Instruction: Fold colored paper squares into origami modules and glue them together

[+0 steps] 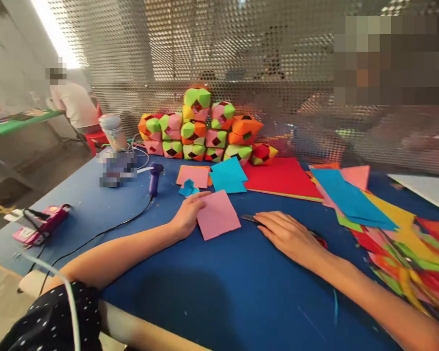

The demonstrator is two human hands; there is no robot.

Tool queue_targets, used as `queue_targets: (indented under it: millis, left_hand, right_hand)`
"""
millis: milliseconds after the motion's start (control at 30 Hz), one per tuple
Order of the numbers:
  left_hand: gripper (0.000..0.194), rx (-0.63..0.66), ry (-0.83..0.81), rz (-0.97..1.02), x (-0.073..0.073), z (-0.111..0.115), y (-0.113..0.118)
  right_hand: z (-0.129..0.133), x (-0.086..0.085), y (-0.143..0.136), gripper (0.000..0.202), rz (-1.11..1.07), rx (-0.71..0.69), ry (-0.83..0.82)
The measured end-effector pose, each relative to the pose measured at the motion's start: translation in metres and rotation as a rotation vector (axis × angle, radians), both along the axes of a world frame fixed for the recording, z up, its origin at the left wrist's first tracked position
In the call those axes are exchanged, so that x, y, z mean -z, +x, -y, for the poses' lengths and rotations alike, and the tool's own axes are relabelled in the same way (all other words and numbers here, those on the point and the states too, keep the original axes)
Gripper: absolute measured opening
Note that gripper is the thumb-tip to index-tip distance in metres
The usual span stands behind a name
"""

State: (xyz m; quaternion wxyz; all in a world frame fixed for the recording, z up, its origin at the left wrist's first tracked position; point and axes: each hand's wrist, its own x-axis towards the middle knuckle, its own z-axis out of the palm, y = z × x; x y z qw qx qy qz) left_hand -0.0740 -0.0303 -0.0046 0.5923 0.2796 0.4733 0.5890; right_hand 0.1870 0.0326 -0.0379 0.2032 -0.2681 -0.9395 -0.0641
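A square pink paper (pixel 218 215) is held at its upper left edge between the thumb and fingers of my left hand (pixel 190 213). My right hand (pixel 287 234) lies palm down on the blue table over a pair of scissors; the dark blade tips (pixel 248 218) stick out to the left of its fingers, and a red handle (pixel 320 240) shows behind the hand. Just behind the pink paper sit a small folded blue piece (pixel 189 188), a pink and orange paper stack (pixel 194 176) and blue square papers (pixel 229 175).
Folded paper balls (pixel 193 132) are stacked at the back. Red sheets (pixel 281 179) lie before them; coloured papers and scraps (pixel 391 209) fill the right. A purple tool (pixel 154 180), its cord, a pink box (pixel 42 225) and a cup (pixel 113 131) are left. A person (pixel 75 105) sits beyond.
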Motion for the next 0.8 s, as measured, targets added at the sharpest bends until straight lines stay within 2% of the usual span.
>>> queue_targets:
  millis: [133, 233, 267, 333, 433, 500, 533, 633, 800]
  left_hand:
    - [0.043, 0.020, 0.002, -0.025, -0.003, -0.002, -0.002]
    - [0.043, 0.018, 0.018, -0.058, -0.004, 0.001, 0.002]
    - [0.042, 0.023, 0.023, -0.065, -0.005, 0.003, 0.005]
    - [0.041, 0.057, 0.032, -0.084, -0.007, 0.009, 0.012]
    - [0.040, 0.188, 0.050, -0.186, -0.010, 0.019, 0.022]
    - [0.040, 0.244, 0.103, -0.284, -0.011, 0.022, 0.024]
    - [0.037, 0.227, 0.144, -0.307, -0.010, 0.021, 0.023]
    - [0.021, 0.059, 0.250, -0.282, -0.007, 0.010, 0.014]
    - [0.020, -0.067, 0.204, -0.354, -0.002, -0.006, 0.002]
  right_hand:
    - [-0.016, -0.003, 0.016, 0.029, -0.010, 0.080, -0.018]
    - [-0.016, -0.010, 0.013, 0.029, -0.138, 0.209, -0.028]
    - [-0.012, -0.014, 0.008, 0.029, -0.198, 0.203, -0.068]
    - [0.003, -0.022, -0.007, 0.027, -0.331, 0.135, -0.264]
    - [0.027, -0.032, -0.028, 0.027, -0.455, 0.095, -0.765]
    - [0.035, -0.035, -0.034, 0.021, -0.486, 0.127, -0.929]
    - [0.036, -0.035, -0.034, 0.021, -0.513, 0.151, -0.953]
    - [0.028, -0.029, -0.028, 0.020, -0.594, 0.203, -0.941]
    - [0.019, -0.020, -0.020, 0.018, -0.643, 0.192, -0.948]
